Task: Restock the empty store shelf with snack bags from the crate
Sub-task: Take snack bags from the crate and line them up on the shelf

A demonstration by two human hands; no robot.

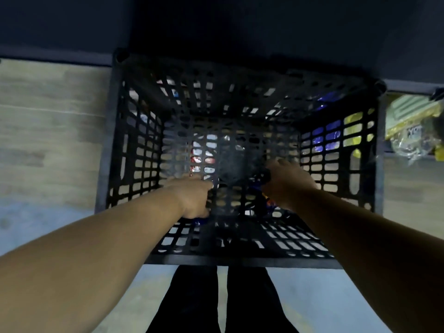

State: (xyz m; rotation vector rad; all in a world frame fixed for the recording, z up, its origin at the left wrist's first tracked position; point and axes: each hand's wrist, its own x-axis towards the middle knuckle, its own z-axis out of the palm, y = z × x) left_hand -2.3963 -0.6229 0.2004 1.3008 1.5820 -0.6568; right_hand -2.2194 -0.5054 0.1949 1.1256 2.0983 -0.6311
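Floor (48, 121): pale wood-look planks, left of the crate and of both hands.
Left hand (194, 198): reaching down inside the crate from the near side, its fingers (208, 186) curled downward toward the crate bottom. Whether they grasp anything cannot be told; a bit of blue wrapper shows just under the heel of the hand.
Crate (240, 259): black plastic, lattice walls, seen from straight above, standing on the floor with both hands inside it.
Snack bag (258, 183): dark, with blue and orange patches, low in the crate, between the two hands and touching the right fingers.
Right hand (288, 183): also inside the crate, fingers clenched around the edge of the snack bag.
Yellow and green packets (413, 126): outside the crate, well right of the right fingers.
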